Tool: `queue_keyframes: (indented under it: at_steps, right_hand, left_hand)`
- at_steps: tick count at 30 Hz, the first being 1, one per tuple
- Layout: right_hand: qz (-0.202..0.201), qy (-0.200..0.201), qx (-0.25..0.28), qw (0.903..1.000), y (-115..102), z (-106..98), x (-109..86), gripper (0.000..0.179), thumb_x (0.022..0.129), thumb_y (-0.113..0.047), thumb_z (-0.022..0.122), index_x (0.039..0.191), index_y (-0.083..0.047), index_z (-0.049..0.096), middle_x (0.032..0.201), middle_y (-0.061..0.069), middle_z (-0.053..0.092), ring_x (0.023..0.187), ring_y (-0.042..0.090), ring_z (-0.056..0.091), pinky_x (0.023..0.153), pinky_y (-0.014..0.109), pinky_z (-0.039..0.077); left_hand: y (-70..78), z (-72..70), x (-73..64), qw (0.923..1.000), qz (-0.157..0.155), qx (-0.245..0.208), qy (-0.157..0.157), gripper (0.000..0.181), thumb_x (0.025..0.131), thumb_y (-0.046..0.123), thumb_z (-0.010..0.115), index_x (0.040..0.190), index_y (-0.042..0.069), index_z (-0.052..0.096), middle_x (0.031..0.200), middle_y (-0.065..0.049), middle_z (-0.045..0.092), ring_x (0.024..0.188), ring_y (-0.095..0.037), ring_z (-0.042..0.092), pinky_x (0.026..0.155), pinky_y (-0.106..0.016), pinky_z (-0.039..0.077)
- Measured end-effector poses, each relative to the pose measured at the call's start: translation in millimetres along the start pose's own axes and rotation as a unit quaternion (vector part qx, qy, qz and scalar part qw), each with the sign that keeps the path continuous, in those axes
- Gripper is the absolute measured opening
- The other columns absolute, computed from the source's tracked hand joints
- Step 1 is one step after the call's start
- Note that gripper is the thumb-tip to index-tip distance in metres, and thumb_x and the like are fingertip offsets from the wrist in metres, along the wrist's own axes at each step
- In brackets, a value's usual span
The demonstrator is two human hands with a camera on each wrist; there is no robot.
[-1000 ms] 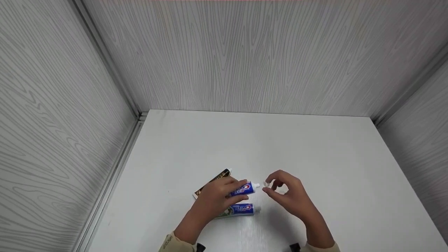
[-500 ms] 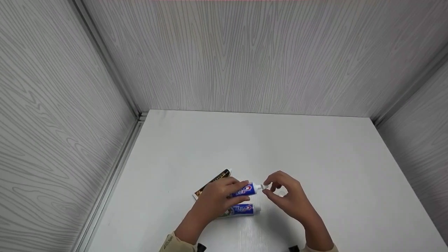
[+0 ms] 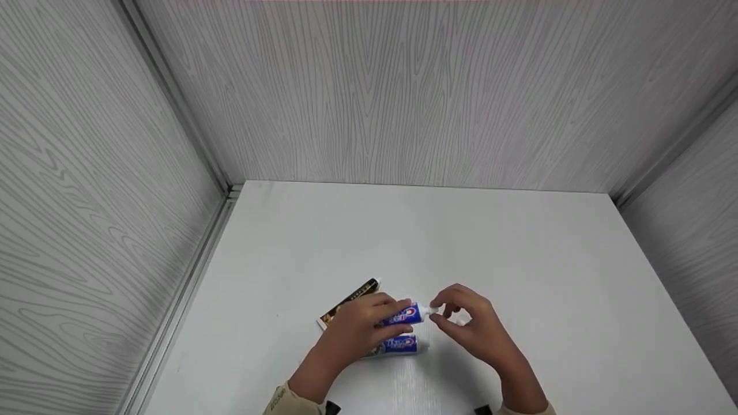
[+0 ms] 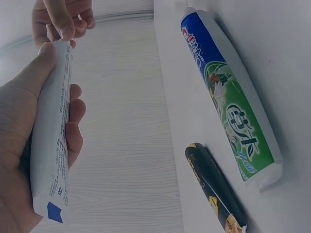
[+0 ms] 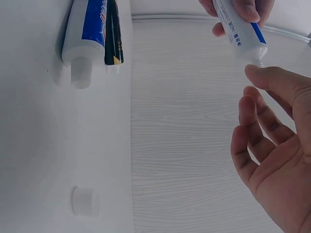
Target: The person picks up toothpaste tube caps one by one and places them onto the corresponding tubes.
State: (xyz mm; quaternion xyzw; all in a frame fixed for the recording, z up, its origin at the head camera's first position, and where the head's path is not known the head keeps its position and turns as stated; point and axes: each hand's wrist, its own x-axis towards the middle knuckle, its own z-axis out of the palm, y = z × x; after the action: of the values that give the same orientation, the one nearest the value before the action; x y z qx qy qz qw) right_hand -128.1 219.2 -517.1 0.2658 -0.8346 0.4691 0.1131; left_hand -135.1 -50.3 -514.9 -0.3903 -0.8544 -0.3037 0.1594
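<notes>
My left hand [image 3: 360, 323] holds a blue-and-white toothpaste tube [image 3: 406, 314] above the table, its nozzle toward the right; the left wrist view shows the tube's printed white back [image 4: 53, 126]. At that nozzle, my right hand [image 3: 470, 320] pinches a small whitish piece [image 3: 433, 310] between thumb and index finger. Fingertips mostly hide the piece, so its kind is unclear. Below the held tube lies a second toothpaste tube [image 4: 231, 99], blue and green, with its white cap [image 5: 81, 73] on. A dark toothpaste tube [image 4: 211, 182] lies behind the left hand.
A loose white cap [image 5: 86, 201] rests on the white table [image 3: 519, 248], partly behind the right hand in the head view. Wood-grain panels [image 3: 369, 92] enclose the table at the back and both sides.
My right hand has moved slightly left, bringing the whitish piece from a small gap up to the tube's nozzle. My left hand and the lying tubes stay nearly still.
</notes>
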Motion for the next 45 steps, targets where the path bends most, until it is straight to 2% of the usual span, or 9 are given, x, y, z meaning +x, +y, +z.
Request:
queue_keyframes:
  at_steps: [8,15,20,24,29,35,37,39,45]
  right_hand:
    - [0.007,-0.021,0.001,0.9998,0,-3,-0.3,0.027,0.092,-0.006,0.083,0.112,-0.024,0.077,0.108,-0.009,0.073,0.083,0.009,0.066,0.077,0.031,0.057]
    - [0.016,-0.038,0.015,0.999,2,-5,-1.2,0.02,0.098,-0.016,0.079,0.116,-0.024,0.077,0.105,-0.01,0.073,0.085,0.008,0.066,0.077,0.03,0.057]
    - [0.05,-0.054,0.015,0.9972,2,-5,-1.4,0.015,0.101,-0.026,0.075,0.114,-0.032,0.077,0.101,-0.015,0.072,0.085,0.007,0.065,0.079,0.028,0.057]
    - [0.067,-0.061,0.02,0.9957,3,-5,-1.4,0.011,0.105,-0.028,0.07,0.11,-0.03,0.079,0.099,-0.015,0.071,0.086,0.008,0.063,0.08,0.026,0.055]
    - [0.086,-0.063,0.03,0.9938,4,-5,-2.6,0.021,0.11,-0.028,0.06,0.103,-0.029,0.079,0.096,-0.013,0.071,0.084,0.01,0.062,0.077,0.027,0.053]
    - [0.115,-0.035,0.043,0.9918,4,-5,-7.4,0.022,0.112,-0.025,0.056,0.114,-0.032,0.077,0.102,-0.012,0.072,0.085,0.013,0.066,0.077,0.03,0.056]
    - [0.112,-0.016,0.043,0.9927,4,-6,-8.8,0.019,0.11,-0.023,0.06,0.114,-0.033,0.075,0.105,-0.012,0.073,0.085,0.013,0.067,0.079,0.029,0.057]
    - [0.091,0.0,0.044,0.9949,4,-7,-10.3,0.017,0.106,-0.018,0.067,0.115,-0.031,0.074,0.108,-0.01,0.073,0.085,0.014,0.067,0.08,0.029,0.058]
    - [0.01,0.002,0.061,0.9981,4,-9,-11.4,0.033,0.093,-0.004,0.081,0.119,-0.023,0.071,0.111,0.002,0.072,0.081,0.015,0.065,0.077,0.03,0.058]
  left_hand:
    - [2.4,-0.9,0.1,0.9998,-0.014,-0.001,-0.015,0.042,0.099,0.044,0.074,0.135,0.023,0.075,0.106,0.004,0.077,0.092,-0.004,0.072,0.083,-0.016,0.059]
    - [3.0,-0.4,0.0,0.9998,-0.012,-0.007,-0.016,0.042,0.099,0.044,0.074,0.136,0.023,0.075,0.106,0.005,0.077,0.091,-0.003,0.071,0.083,-0.017,0.059]
    - [3.8,-1.1,0.0,0.9998,-0.008,-0.005,-0.019,0.043,0.099,0.043,0.074,0.136,0.022,0.075,0.107,0.004,0.077,0.092,-0.003,0.071,0.084,-0.016,0.059]
    - [5.1,-1.0,0.5,0.9998,-0.005,-0.006,-0.018,0.043,0.099,0.043,0.075,0.136,0.022,0.075,0.107,0.005,0.076,0.092,-0.003,0.071,0.082,-0.016,0.059]
    - [6.4,0.7,0.9,0.9996,-0.008,-0.015,-0.024,0.043,0.099,0.045,0.074,0.136,0.023,0.075,0.107,0.005,0.077,0.092,-0.003,0.07,0.082,-0.016,0.058]
    - [6.5,-0.1,1.9,0.9993,-0.011,-0.021,-0.029,0.044,0.1,0.045,0.072,0.137,0.023,0.074,0.107,0.005,0.077,0.092,-0.004,0.07,0.082,-0.017,0.058]
    - [6.1,-0.8,1.9,0.9993,-0.011,-0.023,-0.028,0.044,0.1,0.046,0.072,0.137,0.023,0.074,0.107,0.005,0.077,0.092,-0.003,0.07,0.081,-0.016,0.058]
    - [5.6,-1.2,1.6,0.9992,-0.012,-0.024,-0.028,0.044,0.1,0.047,0.071,0.137,0.023,0.074,0.107,0.005,0.077,0.091,-0.003,0.07,0.081,-0.015,0.058]
    - [4.1,-1.1,0.1,0.9991,-0.015,-0.029,-0.026,0.044,0.099,0.048,0.072,0.136,0.023,0.075,0.107,0.005,0.078,0.092,-0.003,0.071,0.081,-0.017,0.059]
